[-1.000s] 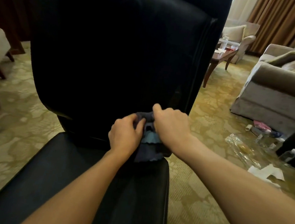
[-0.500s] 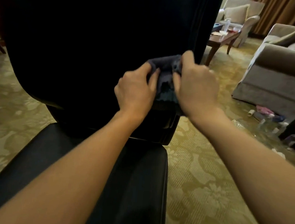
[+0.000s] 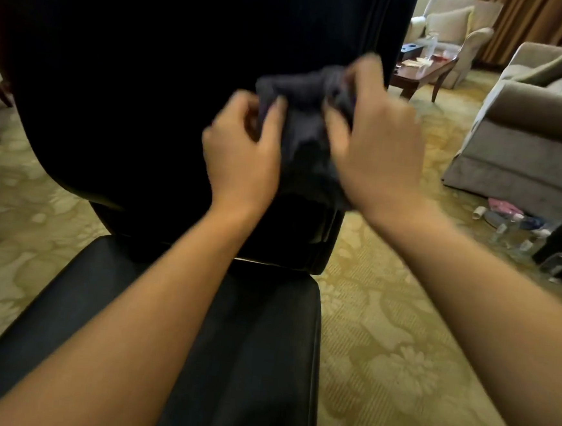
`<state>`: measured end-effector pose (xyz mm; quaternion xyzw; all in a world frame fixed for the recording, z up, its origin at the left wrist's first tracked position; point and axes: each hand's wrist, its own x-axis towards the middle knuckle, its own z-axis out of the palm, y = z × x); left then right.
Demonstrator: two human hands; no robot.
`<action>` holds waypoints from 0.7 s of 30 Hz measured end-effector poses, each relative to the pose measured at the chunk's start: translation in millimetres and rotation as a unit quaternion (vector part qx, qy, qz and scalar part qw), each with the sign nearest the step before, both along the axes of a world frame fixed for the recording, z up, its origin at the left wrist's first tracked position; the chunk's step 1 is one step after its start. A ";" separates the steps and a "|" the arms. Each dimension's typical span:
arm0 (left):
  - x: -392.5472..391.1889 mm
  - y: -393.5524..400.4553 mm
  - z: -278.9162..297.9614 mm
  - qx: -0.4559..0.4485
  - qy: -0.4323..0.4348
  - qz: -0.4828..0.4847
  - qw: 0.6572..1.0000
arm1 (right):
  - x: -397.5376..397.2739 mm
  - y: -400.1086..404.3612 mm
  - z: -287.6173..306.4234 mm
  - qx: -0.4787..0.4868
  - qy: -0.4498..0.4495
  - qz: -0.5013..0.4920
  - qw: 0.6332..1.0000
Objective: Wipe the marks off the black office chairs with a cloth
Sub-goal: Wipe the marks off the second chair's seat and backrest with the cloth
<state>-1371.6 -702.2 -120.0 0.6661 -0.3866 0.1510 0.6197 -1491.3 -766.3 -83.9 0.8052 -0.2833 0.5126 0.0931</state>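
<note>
A dark cloth (image 3: pixel 305 127) is gripped between both hands in front of the backrest (image 3: pixel 182 87) of a black office chair. The left hand (image 3: pixel 244 152) is closed on its left edge, thumb and fingers pinched into the fabric, and the right hand (image 3: pixel 376 143) is closed on its right side, with fingers curled over the top. The cloth is bunched and hangs just to the left of the backrest's right edge, above the join with the seat (image 3: pixel 227 360).

The step in hand is judged to be a regathering or refolding of the cloth rather than a wiping stroke, since it is held up by two hands and not pressed flat. For the next move, a fresh face of the cloth would need to be spread and pressed against the leather, with one hand freed or both laid flat.

Whether the cloth touches the backrest cannot be told. Both hands and the cloth are smeared by motion blur. The backrest is so dark that no marks can be made out on it, and its top is cut off by the frame. The chair's base is hidden beneath the seat.
</note>
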 end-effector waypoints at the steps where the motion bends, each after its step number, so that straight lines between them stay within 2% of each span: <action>1: 2.9 -5.4 15.6 -0.006 -0.008 0.012 1.000 | 4.2 -6.4 13.4 -0.009 0.009 -0.002 1.000; 4: 9.9 -17.9 15.2 0.072 -0.034 0.078 0.994 | 19.7 -24.5 11.0 -0.033 0.097 -0.100 0.990; 6: 11.1 -20.4 -21.5 0.108 -0.024 0.106 0.988 | 29.0 -20.3 -17.9 -0.060 0.140 -0.185 0.971; 7: 10.0 -19.1 -43.4 0.107 -0.018 0.114 0.988 | 31.5 -16.2 -34.3 -0.074 0.136 -0.196 0.968; 10: 1.4 -8.9 -100.4 0.111 0.012 0.124 0.986 | 31.4 -4.1 -83.5 -0.079 0.135 -0.131 0.979; 12: -4.1 -1.3 -130.0 0.148 0.036 0.120 0.981 | 27.5 4.7 -107.6 -0.054 0.179 -0.113 0.976; 16: -28.5 18.7 -187.0 0.349 0.074 0.073 0.931 | -3.8 10.2 -175.2 0.055 0.299 -0.102 0.947; 18: -47.2 21.0 -201.2 0.358 0.116 0.035 0.926 | -31.7 10.4 -202.3 0.133 0.315 -0.098 0.935; 20: -54.1 12.7 -203.5 0.319 0.190 0.003 0.929 | -46.1 4.9 -203.7 0.232 0.272 -0.088 0.930; 21: -54.7 8.0 -203.7 0.300 0.257 -0.011 0.919 | -45.9 -0.6 -200.9 0.304 0.236 -0.075 0.920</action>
